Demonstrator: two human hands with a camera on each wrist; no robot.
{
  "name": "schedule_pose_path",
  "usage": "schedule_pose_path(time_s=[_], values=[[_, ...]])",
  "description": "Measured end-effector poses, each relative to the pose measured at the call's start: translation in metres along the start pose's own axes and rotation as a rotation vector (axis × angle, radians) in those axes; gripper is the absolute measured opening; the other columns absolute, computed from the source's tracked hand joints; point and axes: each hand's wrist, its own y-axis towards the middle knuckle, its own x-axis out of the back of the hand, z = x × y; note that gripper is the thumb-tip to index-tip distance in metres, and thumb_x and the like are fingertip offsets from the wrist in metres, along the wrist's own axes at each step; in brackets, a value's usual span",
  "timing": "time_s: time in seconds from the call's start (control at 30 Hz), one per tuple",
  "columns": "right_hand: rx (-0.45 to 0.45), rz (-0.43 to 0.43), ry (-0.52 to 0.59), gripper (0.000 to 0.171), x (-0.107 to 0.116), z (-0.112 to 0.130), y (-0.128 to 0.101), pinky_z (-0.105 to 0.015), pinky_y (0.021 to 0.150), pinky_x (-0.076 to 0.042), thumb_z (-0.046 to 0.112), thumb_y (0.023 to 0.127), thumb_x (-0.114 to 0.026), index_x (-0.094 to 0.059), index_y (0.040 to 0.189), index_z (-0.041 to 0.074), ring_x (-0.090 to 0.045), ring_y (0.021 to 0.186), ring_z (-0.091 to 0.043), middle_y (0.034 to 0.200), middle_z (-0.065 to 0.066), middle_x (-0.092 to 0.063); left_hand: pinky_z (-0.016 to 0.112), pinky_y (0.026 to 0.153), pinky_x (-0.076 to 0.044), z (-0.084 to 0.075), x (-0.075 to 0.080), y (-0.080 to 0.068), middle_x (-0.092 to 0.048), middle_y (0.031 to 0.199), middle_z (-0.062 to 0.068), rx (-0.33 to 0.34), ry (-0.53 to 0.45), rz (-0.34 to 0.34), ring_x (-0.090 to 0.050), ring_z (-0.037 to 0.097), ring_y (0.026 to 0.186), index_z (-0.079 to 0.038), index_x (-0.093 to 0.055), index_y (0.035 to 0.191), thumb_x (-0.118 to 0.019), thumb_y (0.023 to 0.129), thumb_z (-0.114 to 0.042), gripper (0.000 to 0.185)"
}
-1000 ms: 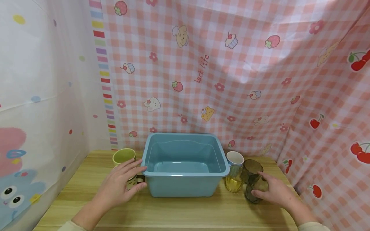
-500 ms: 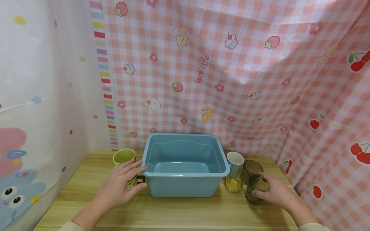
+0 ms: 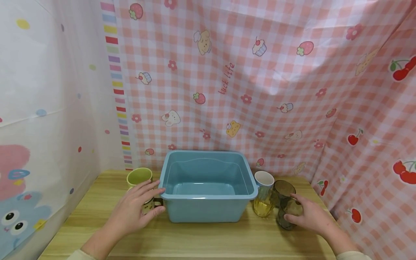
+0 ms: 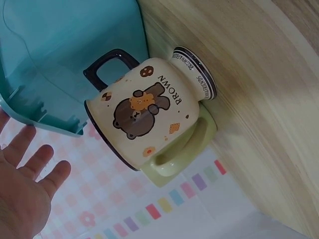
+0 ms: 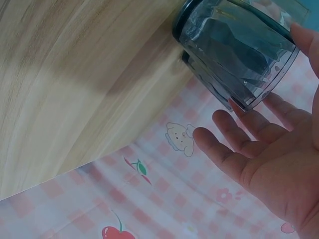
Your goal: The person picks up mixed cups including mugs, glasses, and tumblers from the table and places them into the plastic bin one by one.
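Note:
My left hand [image 3: 133, 207] reaches over a cream mug [image 4: 142, 114] with a brown bear and dark handle, its fingers extended and their tips at the left rim of a blue plastic basin [image 3: 208, 197]. Behind this mug is a green mug [image 3: 139, 176]. On the right, my right hand [image 3: 310, 216] holds a dark smoky drinking glass [image 5: 227, 47] near its rim, thumb on the front side and fingers on the far side. A second dark glass [image 3: 284, 187] stands just behind it, and a yellow-tinted glass [image 3: 264, 206] to the left.
A white cup [image 3: 264, 179] stands behind the yellow-tinted glass, close to the basin's right side. The wooden table [image 3: 208, 242] meets a pink checked cloth [image 3: 208, 72] at the back, with more patterned cloth hanging on both sides.

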Motion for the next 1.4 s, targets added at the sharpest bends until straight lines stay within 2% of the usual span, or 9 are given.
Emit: schedule_pose_path(time_s=[0.33, 0.67, 0.9, 1.1, 1.4], values=[[-0.016, 0.004, -0.02, 0.096, 0.006, 0.0, -0.001, -0.063, 0.09, -0.059, 0.054, 0.085, -0.087, -0.051, 0.153, -0.004, -0.072, 0.112, -0.048, 0.132, -0.034, -0.07, 0.07, 0.104, -0.053, -0.001, 0.001, -0.001, -0.069, 0.147, 0.012, -0.008, 0.006, -0.01, -0.062, 0.045, 0.136, -0.019, -0.074, 0.135, -0.086, 0.088, -0.041, 0.054], [0.017, -0.06, -0.022, 0.094, 0.011, -0.003, -0.005, -0.064, 0.092, -0.059, 0.05, 0.082, -0.089, -0.055, 0.148, -0.006, -0.072, 0.113, -0.048, 0.129, -0.032, -0.071, 0.069, 0.105, -0.053, -0.003, 0.001, 0.0, -0.068, 0.148, 0.011, -0.014, 0.009, -0.005, -0.062, 0.044, 0.136, -0.02, -0.073, 0.137, -0.085, 0.089, -0.041, 0.054], [-0.013, -0.032, -0.02, 0.097, 0.02, -0.005, -0.006, -0.064, 0.09, -0.059, 0.052, 0.084, -0.087, -0.051, 0.152, -0.007, -0.07, 0.114, -0.051, 0.13, -0.035, -0.07, 0.069, 0.103, -0.053, -0.003, 0.002, 0.001, -0.068, 0.149, 0.01, -0.017, 0.002, 0.003, -0.062, 0.044, 0.136, -0.018, -0.073, 0.137, -0.084, 0.091, -0.042, 0.053], [0.008, -0.043, -0.028, 0.095, 0.025, -0.006, -0.008, -0.064, 0.088, -0.059, 0.05, 0.084, -0.088, -0.051, 0.149, -0.009, -0.071, 0.111, -0.05, 0.125, -0.035, -0.071, 0.068, 0.104, -0.053, -0.001, 0.001, -0.001, -0.068, 0.149, 0.01, -0.015, -0.003, 0.004, -0.062, 0.044, 0.137, -0.018, -0.073, 0.137, -0.085, 0.089, -0.041, 0.054], [-0.008, 0.004, -0.036, 0.099, 0.04, -0.003, -0.01, -0.064, 0.086, -0.059, 0.056, 0.087, -0.083, -0.047, 0.153, -0.008, -0.07, 0.112, -0.053, 0.13, -0.036, -0.068, 0.068, 0.104, -0.054, -0.003, 0.002, -0.001, -0.069, 0.148, 0.01, -0.017, 0.001, -0.002, -0.063, 0.044, 0.136, -0.017, -0.074, 0.136, -0.085, 0.09, -0.042, 0.054]])
